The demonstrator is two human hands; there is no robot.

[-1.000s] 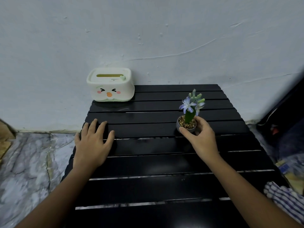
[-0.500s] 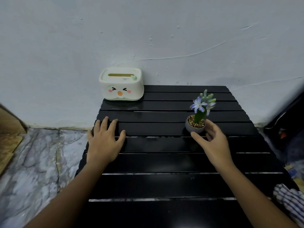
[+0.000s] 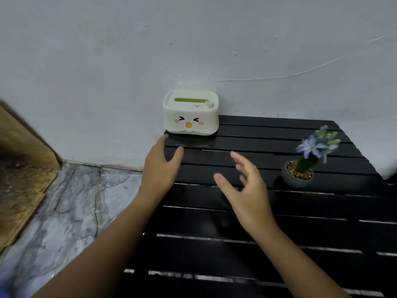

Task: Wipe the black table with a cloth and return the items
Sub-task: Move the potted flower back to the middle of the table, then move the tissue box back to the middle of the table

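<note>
A cream tissue box (image 3: 190, 114) with a cartoon face stands at the back left corner of the black slatted table (image 3: 279, 211), against the wall. A small grey pot with a purple flower (image 3: 300, 168) stands on the table's right side. My left hand (image 3: 160, 168) hovers open at the table's left edge, just below the tissue box, holding nothing. My right hand (image 3: 245, 190) is open with spread fingers over the middle of the table, well left of the pot and apart from it. No cloth shows in this view.
A pale plastered wall (image 3: 193, 50) runs behind the table. Grey marble floor (image 3: 64, 211) lies to the left, with a worn wooden board (image 3: 19, 168) at the far left.
My right hand let go of the flower pot and moved left toward the tissue box. My left hand moved forward toward the box. The view swung left, and the striped cloth dropped out of sight.
</note>
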